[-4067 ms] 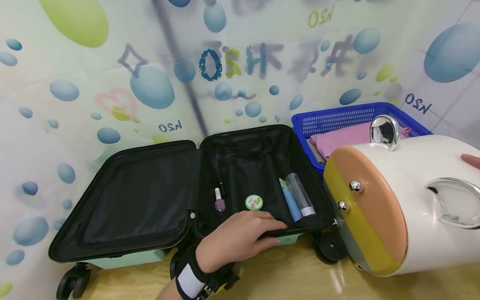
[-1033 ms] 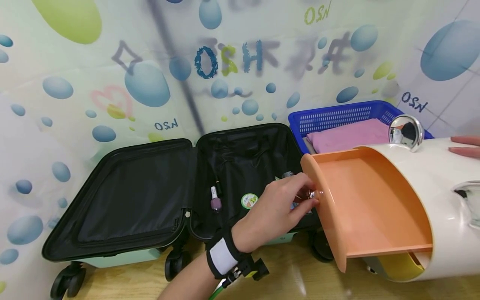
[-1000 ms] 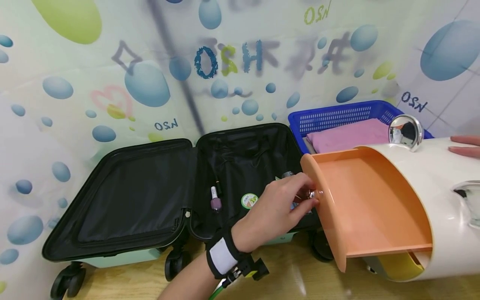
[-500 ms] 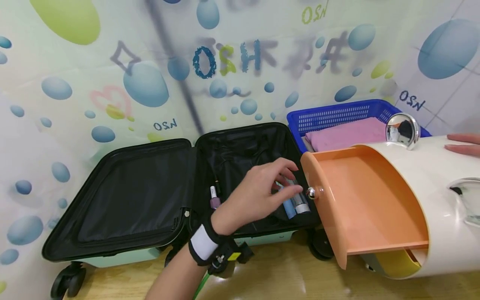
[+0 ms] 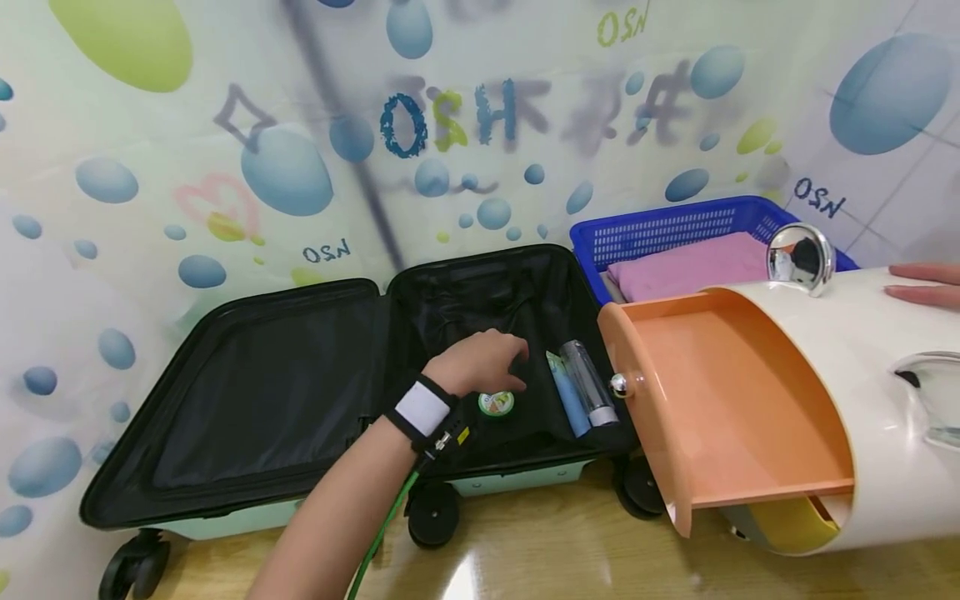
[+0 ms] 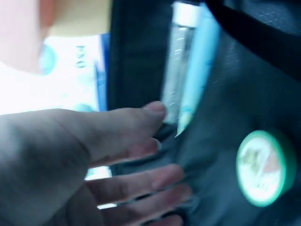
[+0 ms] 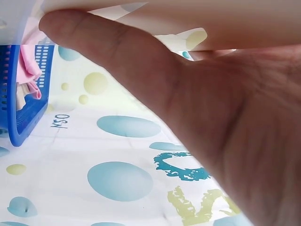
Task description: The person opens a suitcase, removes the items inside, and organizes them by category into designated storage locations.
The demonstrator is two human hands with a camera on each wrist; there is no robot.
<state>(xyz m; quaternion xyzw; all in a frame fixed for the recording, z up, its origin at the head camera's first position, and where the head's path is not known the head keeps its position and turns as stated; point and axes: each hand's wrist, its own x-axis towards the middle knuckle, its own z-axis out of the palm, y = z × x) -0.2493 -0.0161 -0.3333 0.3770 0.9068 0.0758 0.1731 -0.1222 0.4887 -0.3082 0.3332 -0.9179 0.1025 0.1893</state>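
Open suitcase (image 5: 247, 392) at centre-left on the table (image 5: 570, 550), lid half at 9 o'clock, packed half at 3 o'clock. Inside the packed half: round tin (image 5: 497, 403) at 6 o'clock of the left hand (image 5: 480, 362); two tubes (image 5: 581, 392) side by side at 3 o'clock of the tin. Drawer cabinet (image 5: 847, 375) at 3 o'clock of the suitcase, drawer (image 5: 720, 400) pulled out toward it. Basket (image 5: 675, 237) at 12 o'clock of the drawer, folded cloth (image 5: 690, 267) inside. Right hand (image 5: 926, 283) resting on the cabinet top.

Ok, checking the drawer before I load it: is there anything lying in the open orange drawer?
No, the orange drawer is pulled out and the head view shows only its bare floor.
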